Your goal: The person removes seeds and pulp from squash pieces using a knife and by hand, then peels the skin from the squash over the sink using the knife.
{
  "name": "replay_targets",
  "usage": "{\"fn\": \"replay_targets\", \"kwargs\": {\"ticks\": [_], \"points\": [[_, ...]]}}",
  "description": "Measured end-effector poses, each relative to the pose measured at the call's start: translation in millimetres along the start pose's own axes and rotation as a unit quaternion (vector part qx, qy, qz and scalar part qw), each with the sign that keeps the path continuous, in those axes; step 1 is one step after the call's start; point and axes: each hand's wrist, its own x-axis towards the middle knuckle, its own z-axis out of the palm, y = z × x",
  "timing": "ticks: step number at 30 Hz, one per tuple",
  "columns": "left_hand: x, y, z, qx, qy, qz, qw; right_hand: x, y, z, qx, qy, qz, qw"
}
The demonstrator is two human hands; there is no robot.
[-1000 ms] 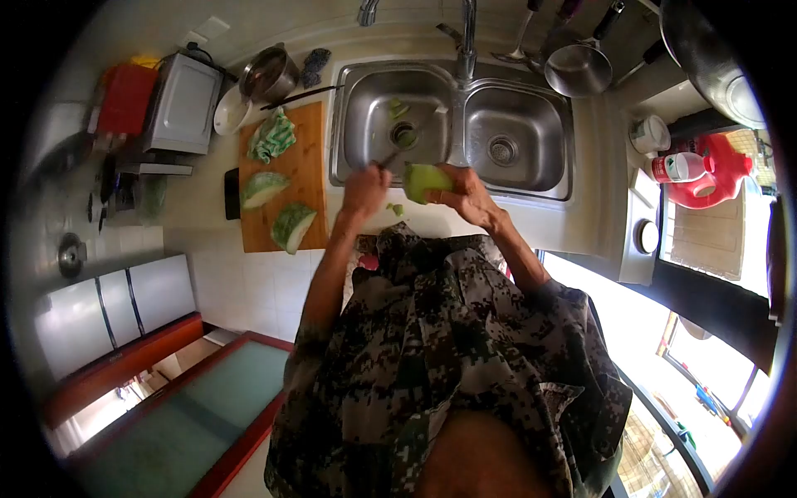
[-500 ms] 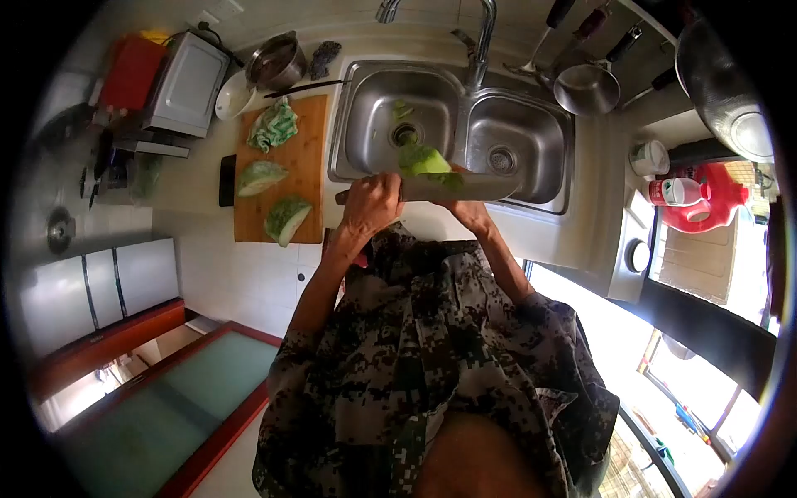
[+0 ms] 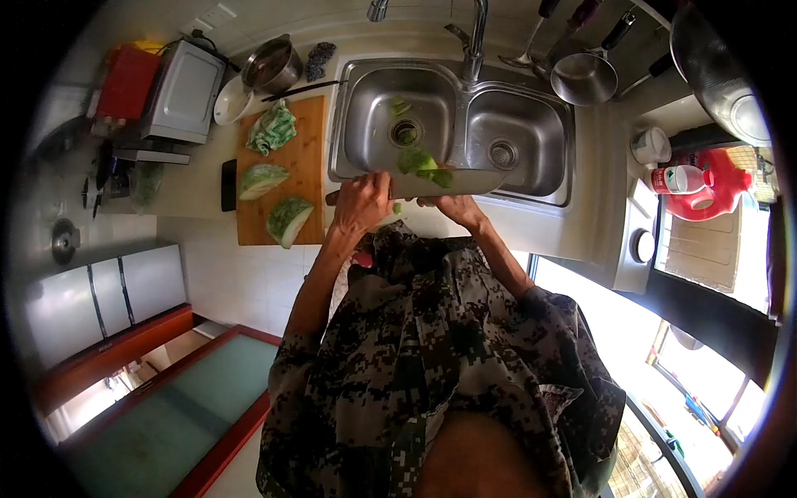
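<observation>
My left hand (image 3: 364,202) is closed round the handle of a broad kitchen knife (image 3: 465,182), its blade pointing right across the front edge of the sink. Close behind the blade, my right hand (image 3: 459,209) has its fingers curled at a piece of green-skinned melon, mostly hidden by the steel. Green peel (image 3: 423,162) shows beyond the blade, over the left basin. To the left, a wooden cutting board (image 3: 303,170) bears two pale-fleshed melon wedges, one upper (image 3: 262,180) and one lower (image 3: 289,221), plus a crumpled green-and-white cloth (image 3: 271,129).
The double sink (image 3: 573,141) has peelings (image 3: 400,108) by the left drain and a faucet (image 3: 473,58) behind. A pot (image 3: 274,66), a white bowl (image 3: 232,101) and a dark stick (image 3: 303,90) stand beyond the board. Pans (image 3: 585,79) hang at right, near a red jug (image 3: 706,199).
The knife and both hands have shifted slightly left. The green peel at the blade has changed shape, with strips now hanging over its far edge. The camera view has tilted a little.
</observation>
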Motion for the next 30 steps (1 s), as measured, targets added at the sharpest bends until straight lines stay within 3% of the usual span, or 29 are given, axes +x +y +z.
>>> {"fn": "replay_targets", "kwargs": {"ticks": [2, 17, 21, 23, 27, 30], "points": [[-2.0, -0.2, 0.3, -0.002, -0.005, -0.002, 1.000, -0.5, -11.7, 2.3, 0.118, -0.006, 0.069, 0.991], [-2.0, -10.4, 22.0, -0.053, -0.006, -0.044, 0.998, 0.2, 1.4, -9.4, 0.210, -0.073, 0.093, 0.971], [-2.0, -16.0, 38.3, -0.107, -0.043, -0.097, 0.989, 2.0, 1.9, -19.7, 0.237, -0.083, 0.108, 0.962], [-4.3, -23.5, 53.8, -0.132, -0.053, -0.109, 0.984, 4.1, 9.0, -25.5, 0.179, -0.106, 0.100, 0.973], [-13.0, -61.1, 58.3, -0.087, -0.203, -0.286, 0.933, -5.3, -21.7, -38.3, 0.188, -0.137, 0.062, 0.971], [-33.5, -73.5, 62.5, -0.073, -0.180, -0.287, 0.938, 1.2, -9.1, -47.0, 0.131, -0.107, 0.041, 0.985]]}}
